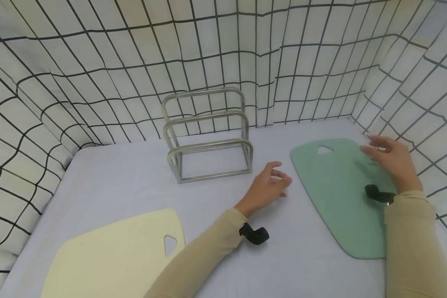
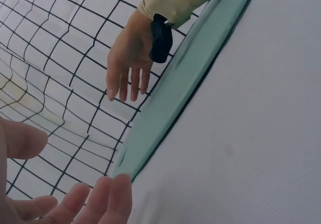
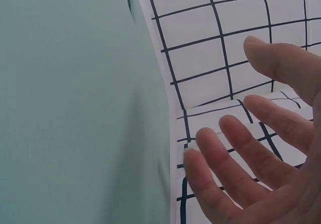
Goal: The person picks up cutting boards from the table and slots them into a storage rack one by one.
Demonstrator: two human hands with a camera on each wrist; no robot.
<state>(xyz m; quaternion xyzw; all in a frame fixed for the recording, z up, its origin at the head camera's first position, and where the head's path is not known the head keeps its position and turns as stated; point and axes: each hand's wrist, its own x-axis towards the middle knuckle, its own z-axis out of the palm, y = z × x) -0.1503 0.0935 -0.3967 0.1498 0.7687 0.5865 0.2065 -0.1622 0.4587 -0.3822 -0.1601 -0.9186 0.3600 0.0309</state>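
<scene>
A green cutting board with a handle hole lies flat on the right side of the table. Above its right edge hovers my right hand, fingers relaxed and apart, holding nothing; the right wrist view shows the fingers spread beside the board. My left hand is over the table between the metal rack and the green board, its fingers loosely bent around nothing. In the left wrist view its fingertips overlap the board's near end. A pale yellow cutting board lies at the front left, partly behind my left sleeve.
A metal rack with three upright loops stands at the back middle of the white table. White cloth walls with a black grid enclose the back and both sides, close beside my right hand.
</scene>
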